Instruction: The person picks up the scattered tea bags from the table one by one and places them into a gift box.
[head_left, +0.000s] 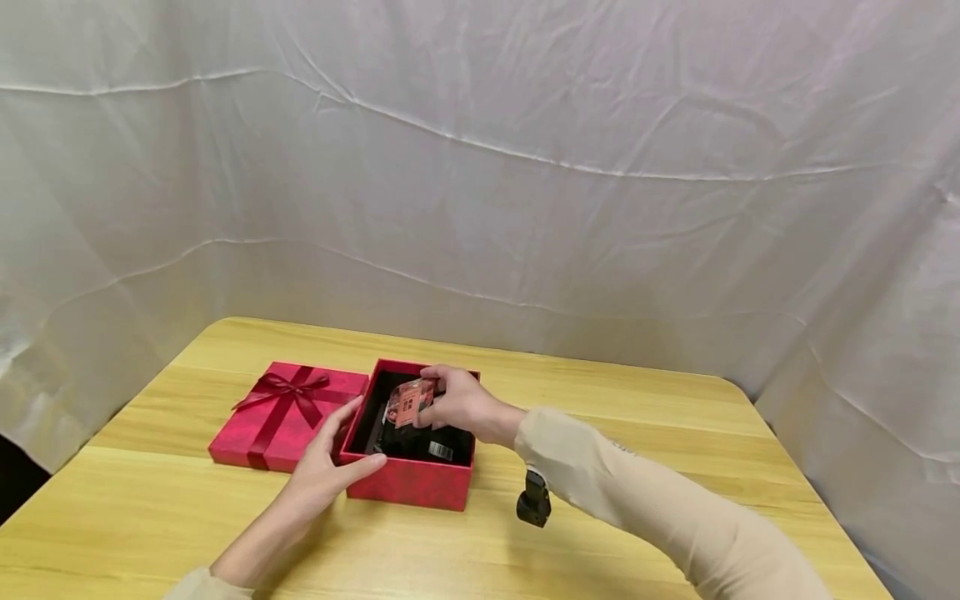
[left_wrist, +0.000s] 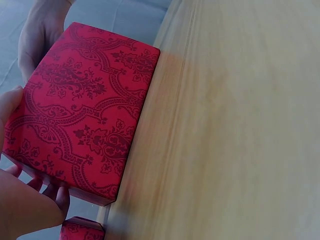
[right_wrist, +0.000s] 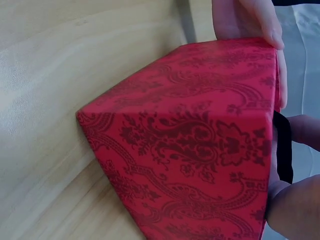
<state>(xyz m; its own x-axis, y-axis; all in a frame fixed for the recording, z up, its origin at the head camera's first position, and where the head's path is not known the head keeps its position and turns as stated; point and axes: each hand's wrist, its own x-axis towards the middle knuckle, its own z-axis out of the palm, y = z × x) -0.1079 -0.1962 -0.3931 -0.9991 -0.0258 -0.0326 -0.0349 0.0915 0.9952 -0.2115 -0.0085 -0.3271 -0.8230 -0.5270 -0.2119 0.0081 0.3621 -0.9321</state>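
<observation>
A red patterned gift box (head_left: pixel 408 483) stands lidless on the table, its inside dark. My left hand (head_left: pixel 324 471) grips its near left corner, thumb over the near rim and fingers along the left side. In the left wrist view the box's patterned wall (left_wrist: pixel 85 105) lies between that thumb and the curled fingers. My right hand (head_left: pixel 467 406) reaches in over the right rim and pinches a clear package with an orange-red label (head_left: pixel 408 403), tilted within the opening. Below it lies a black item with a white barcode (head_left: pixel 441 451), partly hidden by the hand.
Left of the box lies its red lid (head_left: pixel 345 382) with a dark red ribbon bow (head_left: pixel 288 392). The wooden table (head_left: pixel 637 408) extends to the right, with a pale cloth (head_left: pixel 525 208) hung behind. A black wrist camera (head_left: pixel 534 500) hangs under my right sleeve.
</observation>
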